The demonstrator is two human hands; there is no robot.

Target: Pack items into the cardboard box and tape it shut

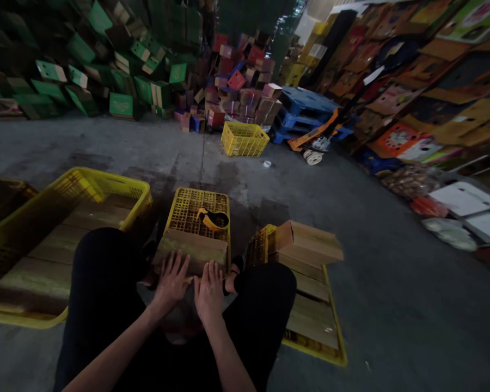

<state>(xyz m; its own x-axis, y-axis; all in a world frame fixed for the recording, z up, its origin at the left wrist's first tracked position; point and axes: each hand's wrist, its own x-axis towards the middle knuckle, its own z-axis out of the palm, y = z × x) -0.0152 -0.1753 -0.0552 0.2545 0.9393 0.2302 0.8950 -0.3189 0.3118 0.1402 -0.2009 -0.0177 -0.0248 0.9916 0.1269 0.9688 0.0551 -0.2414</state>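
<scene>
Far left, a large yellow crate (141,202), tilted in view, with flat brown cartons (51,242) laid in a row inside. Behind it across the floor, a loose heap of green boxes (121,104). Centre, between the person's dark-trousered knees: a smaller yellow lattice crate (179,209), its grid surface uppermost, bearing one brown carton (202,251) at its near end. Carton plain, oblong, low, lying crosswise; matt cardboard with a paler, yellowish sheen along the face seen from above, edges fairly straight, finer marks lost to dim light and blur. Left hand (172,280) on the carton's left part, fingers spread and laid flat; right hand (209,288) on its right part, fingers extended and closer together, thumbs near each other at the near edge. Just beyond the carton, on the lattice, a yellow-and-black tool (212,219) with a curved body. Right of the knees, another yellow crate (338,337) of brown cartons, one box (312,242) sitting higher, askew. Behind, blue pallets (306,100) and an orange pallet jack (316,130).
</scene>
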